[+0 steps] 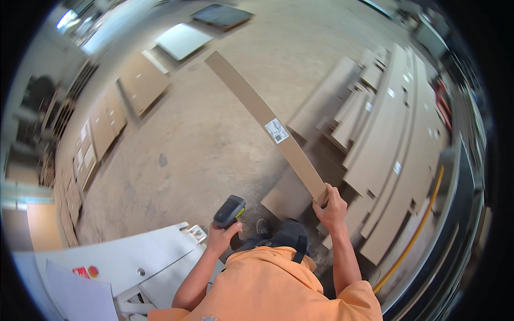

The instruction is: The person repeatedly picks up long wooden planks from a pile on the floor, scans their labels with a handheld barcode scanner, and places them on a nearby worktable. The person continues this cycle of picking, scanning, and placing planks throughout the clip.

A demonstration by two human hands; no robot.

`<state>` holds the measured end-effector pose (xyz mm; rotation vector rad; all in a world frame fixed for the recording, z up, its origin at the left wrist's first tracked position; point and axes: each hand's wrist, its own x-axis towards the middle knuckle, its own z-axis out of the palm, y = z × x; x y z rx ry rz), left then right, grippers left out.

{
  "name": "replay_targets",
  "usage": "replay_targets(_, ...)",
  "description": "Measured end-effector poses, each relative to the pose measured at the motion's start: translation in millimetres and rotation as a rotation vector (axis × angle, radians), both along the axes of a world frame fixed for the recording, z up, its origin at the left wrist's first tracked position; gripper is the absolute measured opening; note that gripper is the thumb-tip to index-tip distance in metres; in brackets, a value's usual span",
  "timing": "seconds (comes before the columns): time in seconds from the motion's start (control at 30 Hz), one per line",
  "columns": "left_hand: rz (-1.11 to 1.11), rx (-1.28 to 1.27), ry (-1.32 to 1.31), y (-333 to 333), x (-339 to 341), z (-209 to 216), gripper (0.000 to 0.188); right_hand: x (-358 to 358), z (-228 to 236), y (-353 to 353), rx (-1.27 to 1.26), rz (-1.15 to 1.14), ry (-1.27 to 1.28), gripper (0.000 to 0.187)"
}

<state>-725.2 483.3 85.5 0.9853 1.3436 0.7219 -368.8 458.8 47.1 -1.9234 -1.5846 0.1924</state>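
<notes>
My right hand (332, 207) grips the near end of a long, narrow brown board (249, 101). The board slants up and away to the left, its far end in the air over the floor. A white printed label (277, 130) is stuck on its face, about midway along. In my left hand (221, 239) is a dark handheld barcode scanner (229, 211) with a yellow-green trim, its head pointing forward. The scanner is apart from the board, lower and to the left of the label.
Stacks of long boards (385, 134), some labelled, lie to my right beside a yellow strip (415, 241). A white machine (144, 257) with a red button stands close at my left. Flat panel stacks (142, 80) line the floor at left; a white-topped stack (183, 41) lies farther off.
</notes>
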Motion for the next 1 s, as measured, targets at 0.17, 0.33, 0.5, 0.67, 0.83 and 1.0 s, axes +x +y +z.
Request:
replay_targets(0.17,0.373,0.022,-0.004,40,-94,-4,0.017,-93,-5,111,-0.028,0.276,-0.004,0.060)
replay_targets(0.33,0.542,0.059,-0.021,88,-168,-20,0.018,-189,-34,216,-0.081,0.448,0.028,0.060)
replay_targets(0.5,0.669,0.001,0.054,168,-257,-45,0.022,-296,-70,346,-0.178,0.610,0.045,0.060)
replay_targets(0.67,0.904,0.050,0.008,248,-348,-15,0.025,-443,-69,479,-0.435,0.780,0.113,0.065)
replay_targets(0.83,1.098,0.105,-0.060,282,-428,8,0.029,-599,-63,580,-0.662,0.928,-0.073,0.067)
replay_targets(1.0,1.267,0.051,-0.133,318,-544,-25,0.027,-761,-86,625,-0.832,0.987,-0.118,0.073)
